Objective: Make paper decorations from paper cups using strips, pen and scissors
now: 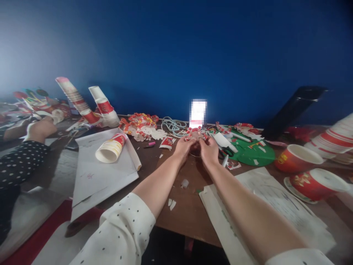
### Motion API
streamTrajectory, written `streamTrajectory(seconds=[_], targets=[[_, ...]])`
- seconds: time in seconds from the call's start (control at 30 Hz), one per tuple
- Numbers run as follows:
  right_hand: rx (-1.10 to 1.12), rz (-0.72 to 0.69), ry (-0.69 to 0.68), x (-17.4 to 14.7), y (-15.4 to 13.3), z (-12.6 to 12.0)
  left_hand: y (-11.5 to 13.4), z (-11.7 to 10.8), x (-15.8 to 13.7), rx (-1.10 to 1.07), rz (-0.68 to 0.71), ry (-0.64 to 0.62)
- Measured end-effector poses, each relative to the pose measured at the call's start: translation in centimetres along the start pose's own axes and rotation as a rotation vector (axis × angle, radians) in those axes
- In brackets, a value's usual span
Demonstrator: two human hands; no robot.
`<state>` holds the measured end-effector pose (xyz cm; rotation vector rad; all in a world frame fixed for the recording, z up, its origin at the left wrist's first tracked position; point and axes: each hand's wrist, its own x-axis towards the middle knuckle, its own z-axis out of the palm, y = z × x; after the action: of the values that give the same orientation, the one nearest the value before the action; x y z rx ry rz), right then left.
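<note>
1. Up near: white scraps point(171, 204) on the brown table point(193, 209), with loose sheets point(259, 178) off to the right.
2. Mid-table: pinching a red-and-white piece point(193, 133) with left hand point(183, 145) and right hand point(209, 147), close together, fingers curled nearly closed. Can't tell exact fingertip gap.
3. Probably mid-way through working that piece two-handed; seems to call for light, steady fingertips next.
4. Far: lit screen point(198, 112) just beyond, before the blue wall point(193, 48).
</note>
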<state>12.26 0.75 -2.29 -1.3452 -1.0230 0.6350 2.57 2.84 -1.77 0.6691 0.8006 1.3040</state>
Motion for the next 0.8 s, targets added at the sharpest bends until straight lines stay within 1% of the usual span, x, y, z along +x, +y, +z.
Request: streamTrajectory(seconds=[0.17, 0.27, 0.37, 0.5, 0.67, 0.8], targets=[[0.008, -0.056, -0.069, -0.2, -0.1, 0.1, -0.1, -0.3, 0.3, 0.012, 0.024, 0.012], [0.068, -0.062, -0.081, -0.3, -0.1, 0.2, -0.2, -0.2, 0.4, 0.041, 0.042, 0.057], [0.078, -0.064, -0.07, -0.3, -0.2, 0.0, -0.2, -0.1, 0.3, 0.07, 0.051, 0.094], [0.042, -0.066, -0.069, -0.4, -0.5, -0.2, -0.3, 0.1, 0.3, 0.065, 0.05, 0.101], [-0.055, -0.05, -0.025, 0.1, -0.2, -0.3, -0.6, 0.0, 0.7, 0.069, 0.069, 0.133], [-0.05, -0.059, 0.023, 0.7, 0.4, -0.4, -0.7, 0.0, 0.7, 0.087, 0.068, 0.129]])
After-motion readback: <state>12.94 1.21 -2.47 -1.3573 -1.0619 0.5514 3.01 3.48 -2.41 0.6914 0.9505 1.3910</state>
